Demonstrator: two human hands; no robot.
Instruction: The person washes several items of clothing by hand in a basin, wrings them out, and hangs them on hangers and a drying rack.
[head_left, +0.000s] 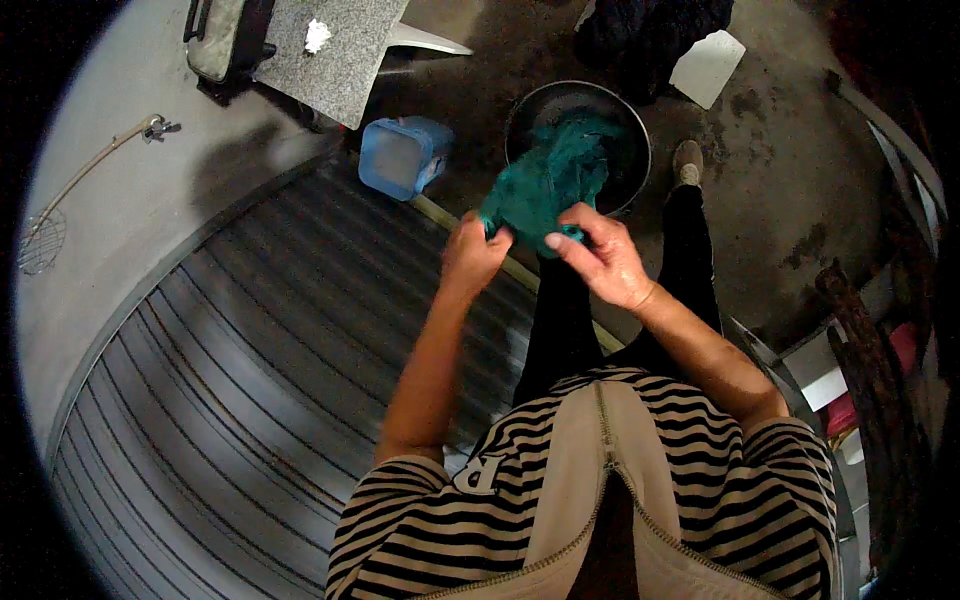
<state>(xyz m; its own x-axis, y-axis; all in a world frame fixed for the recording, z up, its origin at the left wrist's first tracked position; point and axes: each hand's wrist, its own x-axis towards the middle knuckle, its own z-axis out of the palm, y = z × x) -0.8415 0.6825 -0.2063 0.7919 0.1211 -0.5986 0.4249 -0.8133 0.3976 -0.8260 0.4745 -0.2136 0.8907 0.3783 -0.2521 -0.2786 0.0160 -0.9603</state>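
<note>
A wet-looking teal cloth (536, 187) is stretched between my two hands. My left hand (476, 253) grips its near left edge, the fingers curled over the fabric. With thumb and fingers, my right hand (604, 255) pinches a bunched part of the near right edge. The far part of the cloth hangs down into a round basin (646, 150) with a pale rim, which stands on the floor beyond my hands. What else lies in the dark inside of the basin is hard to tell.
Left of the basin stands a translucent blue plastic container (394, 157). A speckled tabletop (330, 56) bears a crumpled white thing (316, 35). Corrugated metal sheeting (247, 330) spans the left side. Dark fabric (645, 37) and a pale flat piece (707, 69) lie beyond the basin.
</note>
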